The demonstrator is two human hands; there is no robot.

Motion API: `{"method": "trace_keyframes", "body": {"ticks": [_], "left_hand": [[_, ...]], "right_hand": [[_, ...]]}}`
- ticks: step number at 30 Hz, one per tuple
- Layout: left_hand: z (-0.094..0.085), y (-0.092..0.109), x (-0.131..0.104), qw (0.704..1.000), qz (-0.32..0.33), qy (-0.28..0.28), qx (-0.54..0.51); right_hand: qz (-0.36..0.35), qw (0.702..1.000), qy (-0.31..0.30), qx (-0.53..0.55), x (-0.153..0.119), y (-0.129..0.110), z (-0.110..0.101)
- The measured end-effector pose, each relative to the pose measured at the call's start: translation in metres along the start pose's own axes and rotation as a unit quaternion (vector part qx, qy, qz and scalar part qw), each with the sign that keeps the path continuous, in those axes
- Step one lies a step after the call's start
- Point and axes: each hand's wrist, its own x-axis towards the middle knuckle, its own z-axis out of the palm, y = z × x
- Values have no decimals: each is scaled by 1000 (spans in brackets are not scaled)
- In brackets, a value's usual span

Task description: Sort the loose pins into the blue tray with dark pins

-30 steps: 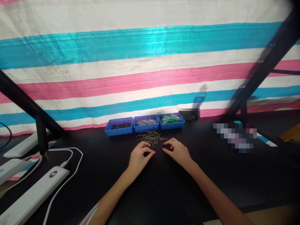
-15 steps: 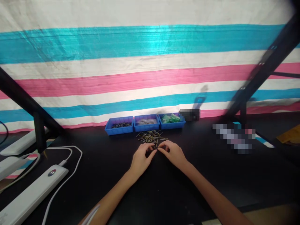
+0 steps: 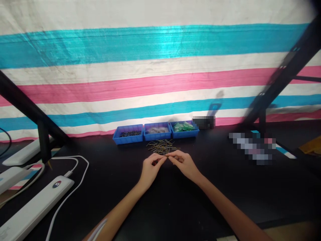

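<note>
My left hand (image 3: 150,169) and my right hand (image 3: 185,164) meet fingertip to fingertip just in front of a pile of thin brass-coloured pins (image 3: 162,146). Both are closed in a pinch, and something small and brownish shows between the fingertips, too small to name. Behind the pile stand three blue bins in a row: the left bin (image 3: 127,139) holds dark thin pins, the middle bin (image 3: 157,135) pale pieces, the right bin (image 3: 185,134) green pieces.
White power strip (image 3: 37,207) with a white cable (image 3: 81,180) lies at the left. Black slanted frame bars (image 3: 278,78) rise on both sides. A striped sheet (image 3: 160,77) hangs behind. Blurred items lie at the right, near a yellow-brown object (image 3: 311,144).
The fingertips of both hands have come together, with the left thumb and index finger closer to each other. The view has shifted slightly.
</note>
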Motion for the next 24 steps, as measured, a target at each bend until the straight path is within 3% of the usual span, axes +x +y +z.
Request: {"method": "trace_keyframes", "body": {"ticks": [10,17,24], "left_hand": [[2,0,1,998,-41,11,-36],[1,-1,1,999,-26,-7,-44],[1,-1,1,999,-19,13,-38]], "right_hand": [[24,998,38,37,2,0,-1],[35,998,22,38,1,0,0],[32,998,37,-33,0,-4,-5]]}}
